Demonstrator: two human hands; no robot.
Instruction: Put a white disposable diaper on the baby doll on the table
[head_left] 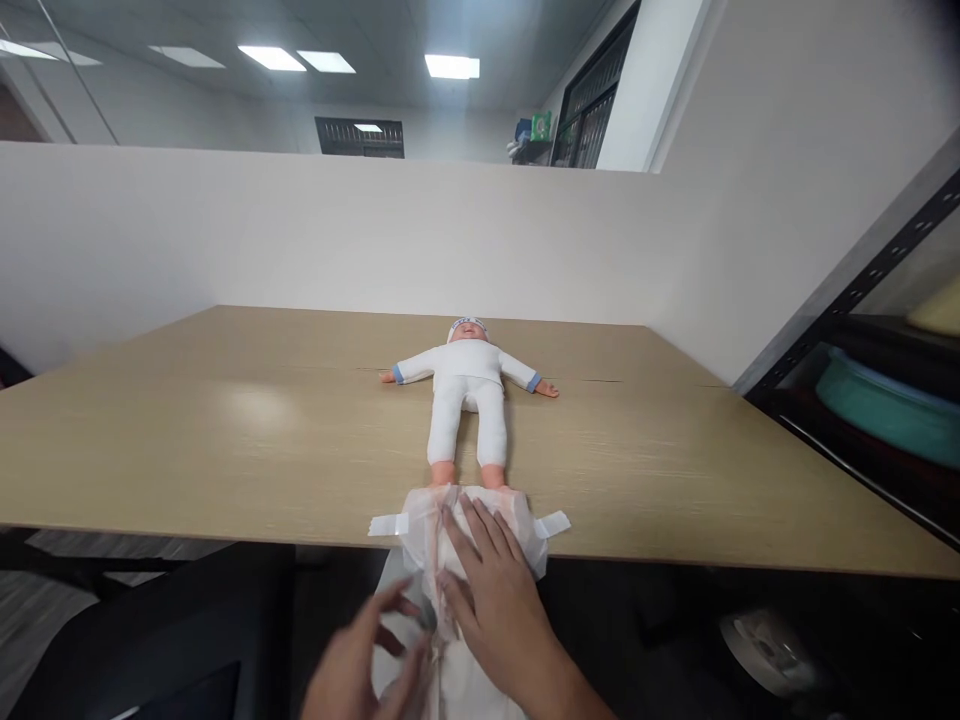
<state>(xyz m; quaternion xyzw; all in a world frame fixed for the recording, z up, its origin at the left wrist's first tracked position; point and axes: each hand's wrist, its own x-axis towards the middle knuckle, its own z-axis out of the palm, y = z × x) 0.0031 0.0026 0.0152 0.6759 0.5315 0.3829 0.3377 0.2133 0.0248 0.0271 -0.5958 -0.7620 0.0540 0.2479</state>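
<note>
A baby doll (467,400) in a white suit and cap lies on its back on the wooden table (225,440), arms spread, feet toward me. A white diaper (420,525) with side tabs lies unfolded over the table's near edge, just below the doll's feet, and hangs down toward me. My right hand (495,590) rests flat on the diaper with fingers stretched out. My left hand (360,665) is lower, at the hanging part of the diaper, fingers curled and blurred by motion; whether it grips the fabric is unclear.
A white partition wall (300,230) runs behind the table. A black metal shelf (862,380) with a teal tub (885,410) stands at the right. A dark chair (150,640) sits under the near edge at the left.
</note>
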